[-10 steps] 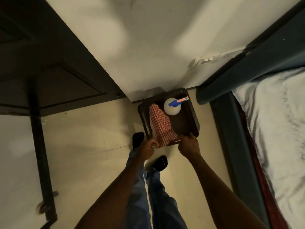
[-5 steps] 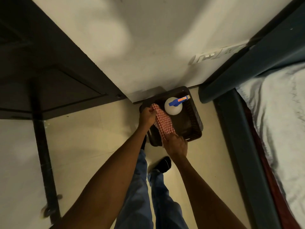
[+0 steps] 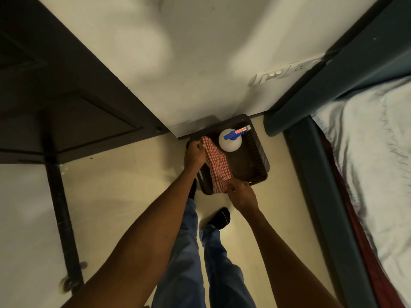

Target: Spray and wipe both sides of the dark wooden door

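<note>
I see the dark wooden panelled door at nine o'clock, apparently unsprayed. My left hand and right hand pinch the red-checked cloth over the dark woven basket; the white spray bottle waits at one o'clock.

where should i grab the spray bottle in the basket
Probably by the neck under the blue trigger head, from above: the spray bottle stands upright at the far end of the basket, its round white body looks wide for fingers, and the checked cloth crowds its left.
</note>
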A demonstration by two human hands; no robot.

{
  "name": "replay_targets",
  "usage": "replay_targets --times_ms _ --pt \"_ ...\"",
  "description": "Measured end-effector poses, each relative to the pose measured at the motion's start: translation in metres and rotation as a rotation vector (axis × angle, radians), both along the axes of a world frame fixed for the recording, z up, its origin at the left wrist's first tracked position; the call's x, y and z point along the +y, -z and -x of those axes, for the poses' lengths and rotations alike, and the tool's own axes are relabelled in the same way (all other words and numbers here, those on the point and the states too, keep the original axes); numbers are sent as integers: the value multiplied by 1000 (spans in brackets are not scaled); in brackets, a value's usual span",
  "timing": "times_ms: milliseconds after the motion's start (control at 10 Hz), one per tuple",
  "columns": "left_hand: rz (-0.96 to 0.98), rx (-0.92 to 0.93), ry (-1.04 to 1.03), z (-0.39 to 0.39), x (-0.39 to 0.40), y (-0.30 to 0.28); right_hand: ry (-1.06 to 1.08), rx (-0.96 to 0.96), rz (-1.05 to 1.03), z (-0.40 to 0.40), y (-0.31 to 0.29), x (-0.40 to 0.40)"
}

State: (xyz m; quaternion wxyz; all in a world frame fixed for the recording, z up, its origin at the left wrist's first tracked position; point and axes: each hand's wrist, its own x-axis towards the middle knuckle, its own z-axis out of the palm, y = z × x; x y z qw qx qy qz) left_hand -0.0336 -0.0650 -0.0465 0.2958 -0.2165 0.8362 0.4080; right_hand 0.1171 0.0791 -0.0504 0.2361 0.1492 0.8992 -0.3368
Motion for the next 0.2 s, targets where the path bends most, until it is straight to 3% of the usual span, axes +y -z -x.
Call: replay_targets --times_ms 200 --pt "8 81 85 -38 -33 -28 85 -18 24 -8 -38 7"
